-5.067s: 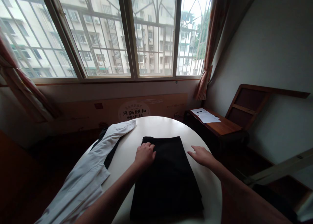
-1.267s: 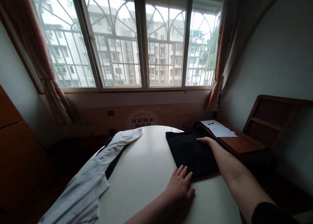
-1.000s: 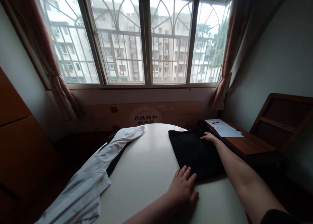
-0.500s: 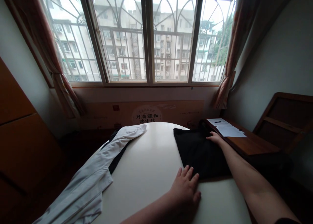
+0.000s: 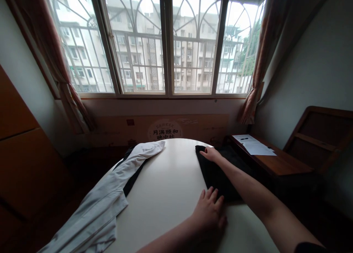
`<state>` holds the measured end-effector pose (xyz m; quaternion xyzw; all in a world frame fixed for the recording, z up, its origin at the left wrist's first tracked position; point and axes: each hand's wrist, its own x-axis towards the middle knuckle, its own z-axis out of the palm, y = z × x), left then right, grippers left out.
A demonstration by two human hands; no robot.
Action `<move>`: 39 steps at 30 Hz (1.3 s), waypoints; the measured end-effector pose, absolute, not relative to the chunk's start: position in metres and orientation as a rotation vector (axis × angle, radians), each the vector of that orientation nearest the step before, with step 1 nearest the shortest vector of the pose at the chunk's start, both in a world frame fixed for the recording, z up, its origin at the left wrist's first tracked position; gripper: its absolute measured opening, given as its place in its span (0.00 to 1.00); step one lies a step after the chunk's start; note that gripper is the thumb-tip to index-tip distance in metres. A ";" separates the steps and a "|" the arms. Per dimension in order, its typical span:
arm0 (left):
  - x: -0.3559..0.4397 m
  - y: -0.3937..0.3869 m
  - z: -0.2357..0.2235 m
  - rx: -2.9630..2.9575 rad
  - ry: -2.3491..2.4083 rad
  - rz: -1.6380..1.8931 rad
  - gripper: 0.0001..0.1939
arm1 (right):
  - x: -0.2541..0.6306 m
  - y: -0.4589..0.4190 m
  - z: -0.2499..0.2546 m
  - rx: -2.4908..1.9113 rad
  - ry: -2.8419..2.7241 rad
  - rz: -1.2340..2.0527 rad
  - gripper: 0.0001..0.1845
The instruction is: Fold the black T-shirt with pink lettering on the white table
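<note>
A folded black garment [image 5: 213, 174] lies on the right part of a round white table [image 5: 168, 186]. My left hand [image 5: 209, 211] rests flat on the table, fingers spread, its fingertips at the garment's near left corner. My right hand [image 5: 211, 154] reaches across the cloth and lies on its far left corner, fingers extended. My right forearm covers the garment's right side.
A white and dark garment [image 5: 109, 198] drapes over the table's left edge. To the right stands a wooden side table [image 5: 275, 164] with papers [image 5: 253, 146] and a pen. A barred window [image 5: 165, 43], curtains and a printed cardboard panel [image 5: 165, 128] are behind.
Earlier the black garment lay in the table's middle; it sits at the right side since. In the last half second my right hand slid from its far right corner to its far left corner.
</note>
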<state>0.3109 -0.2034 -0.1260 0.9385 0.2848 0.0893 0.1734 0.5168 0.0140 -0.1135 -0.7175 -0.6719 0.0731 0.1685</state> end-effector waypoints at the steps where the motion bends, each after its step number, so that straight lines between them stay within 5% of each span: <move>1: 0.311 -0.203 -0.127 2.665 0.805 0.250 0.38 | 0.508 0.021 -0.115 -2.068 -1.917 0.225 0.29; 20: 0.311 -0.202 -0.127 2.682 0.781 0.243 0.37 | 0.490 0.049 -0.124 -1.879 -2.067 0.243 0.12; 29: 0.311 -0.200 -0.131 2.788 0.635 0.314 0.34 | 0.570 -0.003 -0.103 -1.836 -1.983 0.049 0.28; 39: 0.316 -0.205 -0.128 2.793 0.708 0.241 0.34 | 0.607 -0.066 -0.155 -2.156 -1.975 0.171 0.28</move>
